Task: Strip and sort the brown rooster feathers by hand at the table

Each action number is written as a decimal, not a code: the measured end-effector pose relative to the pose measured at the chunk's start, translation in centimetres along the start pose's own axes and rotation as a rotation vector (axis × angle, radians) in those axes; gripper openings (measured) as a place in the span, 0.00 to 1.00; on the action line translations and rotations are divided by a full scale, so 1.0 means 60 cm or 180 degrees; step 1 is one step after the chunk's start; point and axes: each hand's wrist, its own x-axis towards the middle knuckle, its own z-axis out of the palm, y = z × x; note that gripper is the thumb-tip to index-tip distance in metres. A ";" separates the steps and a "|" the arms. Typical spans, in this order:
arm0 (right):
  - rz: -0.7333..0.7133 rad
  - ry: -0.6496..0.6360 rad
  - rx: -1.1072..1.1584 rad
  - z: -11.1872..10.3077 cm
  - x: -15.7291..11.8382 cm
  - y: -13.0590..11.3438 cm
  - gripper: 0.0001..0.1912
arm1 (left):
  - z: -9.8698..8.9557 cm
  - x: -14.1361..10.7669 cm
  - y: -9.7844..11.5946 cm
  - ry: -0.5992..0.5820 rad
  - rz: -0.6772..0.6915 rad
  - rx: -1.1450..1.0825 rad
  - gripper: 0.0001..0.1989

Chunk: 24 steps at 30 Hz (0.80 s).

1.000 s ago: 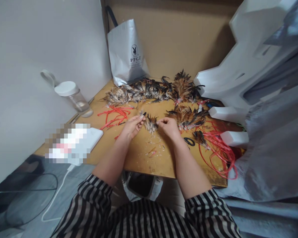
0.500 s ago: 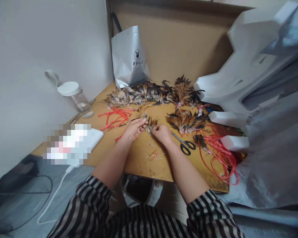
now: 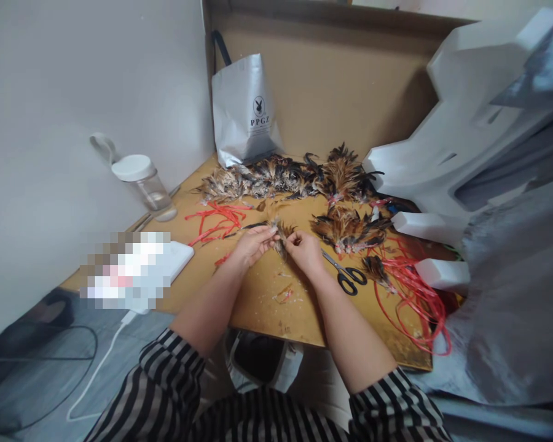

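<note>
Over the middle of the wooden table (image 3: 262, 301), my left hand (image 3: 255, 244) pinches the pale end of a feather between thumb and fingers. Close on its right, my right hand (image 3: 303, 250) is closed, its fingertips at a small bunch of brown feathers (image 3: 286, 231) between the hands. How many feathers each hand grips is too small to tell. Black-handled scissors (image 3: 348, 276) lie just right of my right hand. Beyond them rests a bundle of brown feathers (image 3: 350, 228), and a long heap of feathers (image 3: 276, 175) spans the back of the table.
Red plastic strips (image 3: 219, 220) lie at the left, with a larger tangle of red strips (image 3: 415, 294) at the right edge. A silver bag (image 3: 242, 116), a lidded clear bottle (image 3: 145, 184) and a white foam piece (image 3: 405, 162) surround the work area. A white cable (image 3: 101, 356) hangs at left.
Both hands stay close together at the feathers, with small finger movements; my right fingertips are slightly higher on the bunch. The whole view has shifted a little.
</note>
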 end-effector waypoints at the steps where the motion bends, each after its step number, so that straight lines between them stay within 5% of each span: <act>1: 0.0002 -0.0063 0.0050 0.000 -0.001 -0.002 0.10 | -0.001 0.001 -0.001 0.0001 0.0042 0.0030 0.06; 11: 0.1061 -0.1163 0.1842 -0.022 0.005 -0.006 0.20 | -0.002 0.000 -0.003 -0.0063 0.0048 0.0658 0.11; 16: 0.1217 -0.1756 0.2175 -0.029 0.005 -0.001 0.17 | 0.001 -0.004 -0.005 -0.0258 0.0126 0.0832 0.11; 24: 0.1281 -0.2034 0.2554 -0.019 0.003 0.000 0.16 | 0.007 -0.010 -0.003 -0.0371 0.0113 0.0794 0.12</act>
